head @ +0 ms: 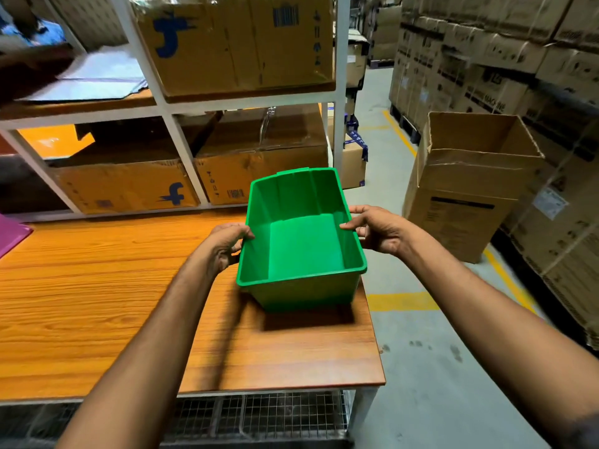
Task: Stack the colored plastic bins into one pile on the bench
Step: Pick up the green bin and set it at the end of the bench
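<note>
- Both my hands are on the green bin (303, 241): left hand (227, 246) has fingers curled over the left rim, right hand (377, 230) pinches the right rim, thumb on top.
- The bin is open side up and empty, at the right end of the bench (113, 303). Its shadow sits right under it; I can't tell if the base is touching the wood or just above it.
- Risk: the bin's right side runs close to the bench's right edge. If I drift right or set it down there, it tips off onto the concrete floor (437, 367).
- Risk: I hold the rim only. The plastic wall can flex, and if one hand slips the bin swings.
- A pink bin (13, 233) shows only as a corner at the far left edge, well apart from the green one. That is a long carry across the bench.
- Open room: the bench top between the two bins is bare wood.
- Limits: the shelf rack (168, 105) with cartons is close behind the bench, and an open cardboard box (470, 189) stands on the floor to the right.
</note>
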A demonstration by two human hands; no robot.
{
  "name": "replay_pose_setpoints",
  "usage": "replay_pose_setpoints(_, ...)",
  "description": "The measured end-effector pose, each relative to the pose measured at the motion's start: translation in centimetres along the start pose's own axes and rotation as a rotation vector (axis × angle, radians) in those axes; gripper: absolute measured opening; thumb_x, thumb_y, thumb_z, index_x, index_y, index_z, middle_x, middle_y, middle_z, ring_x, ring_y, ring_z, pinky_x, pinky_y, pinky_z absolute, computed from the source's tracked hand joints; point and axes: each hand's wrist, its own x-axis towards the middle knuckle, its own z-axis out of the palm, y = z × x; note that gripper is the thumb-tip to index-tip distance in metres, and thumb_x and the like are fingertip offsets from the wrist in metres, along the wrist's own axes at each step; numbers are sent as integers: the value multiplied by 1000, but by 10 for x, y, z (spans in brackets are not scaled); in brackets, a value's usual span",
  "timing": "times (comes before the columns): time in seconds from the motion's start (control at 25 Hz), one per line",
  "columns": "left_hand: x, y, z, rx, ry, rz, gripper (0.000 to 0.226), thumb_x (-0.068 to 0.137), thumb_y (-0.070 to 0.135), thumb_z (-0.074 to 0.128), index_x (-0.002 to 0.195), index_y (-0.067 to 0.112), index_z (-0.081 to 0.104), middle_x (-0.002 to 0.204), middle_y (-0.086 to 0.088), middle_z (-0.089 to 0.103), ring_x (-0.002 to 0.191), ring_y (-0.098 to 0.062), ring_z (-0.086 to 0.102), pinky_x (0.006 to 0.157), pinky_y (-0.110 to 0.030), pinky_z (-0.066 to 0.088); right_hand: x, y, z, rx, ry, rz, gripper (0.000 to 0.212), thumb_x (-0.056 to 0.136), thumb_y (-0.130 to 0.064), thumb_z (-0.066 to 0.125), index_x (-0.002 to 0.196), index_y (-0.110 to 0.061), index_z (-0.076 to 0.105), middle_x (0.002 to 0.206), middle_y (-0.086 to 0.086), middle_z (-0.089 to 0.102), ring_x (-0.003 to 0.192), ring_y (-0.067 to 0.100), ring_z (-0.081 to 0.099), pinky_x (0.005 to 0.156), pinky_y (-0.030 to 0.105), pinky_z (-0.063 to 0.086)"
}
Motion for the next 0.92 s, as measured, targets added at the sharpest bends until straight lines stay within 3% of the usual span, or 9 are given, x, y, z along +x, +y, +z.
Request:
replay_pose_setpoints(0.08,5,5,3,25,12,2,36,84,-6,55,114,8,71,102,-3,65,120,-31,55,102,-45,53,6,-2,-3,1,-4,19,42,93,11,53,130,-7,62,119,12,74,77,15,78,65,28,61)
replay_pose_setpoints(0.2,9,6,7,13,22,-12,39,85,-7,56,120,5,69,103,-4,64,120,-30,54,109,-47,49,17,1,-8,1,16,65,47,91,7,57,134,-10,62,126,10,73,108,22,74,87,36,60)
replay_pose_setpoints(0.32,12,4,8,-17,25,-34,39,87,-5,57,122,6,69,107,-4,65,117,-27,55,105,-46,51,24,5,-9,-19,56,85,48,91,4,57,134,-15,63,124,7,73,113,19,69,107,37,49)
replay_pose_setpoints(0.44,15,4,7,-34,24,-30,39,88,-4,58,123,7,68,107,-4,64,116,-26,56,104,-45,52,27,7,-8,12,65,77,45,92,4,56,131,-16,65,105,5,77,102,17,72,102,35,52)
replay_pose_setpoints(0.56,17,4,6,-41,26,-30,37,89,-2,59,122,9,70,110,-4,64,118,-26,55,101,-43,53,30,9,-9,21,51,79,46,92,4,57,133,-15,64,109,6,75,103,18,72,97,35,55)
replay_pose_setpoints(0.68,16,4,4,-43,27,-22,35,90,1,65,124,10,69,107,-2,65,119,-24,53,93,-40,54,26,8,-7,-35,54,58,43,92,3,58,130,-15,65,109,3,74,115,19,67,107,38,49)
replay_pose_setpoints(0.8,8,1,-1,-79,73,48,38,90,10,72,127,15,66,119,-2,65,119,-20,54,88,-36,52,9,8,-1,-151,179,-54,44,93,4,60,131,-17,58,109,2,69,123,21,58,105,41,48)
replay_pose_setpoints(0.92,-20,-11,-7,-139,156,176,39,90,18,74,128,20,64,124,0,66,119,-18,59,94,-36,50,-22,19,1,-263,370,-238,52,92,0,66,137,-20,52,130,6,57,121,21,56,90,35,49)
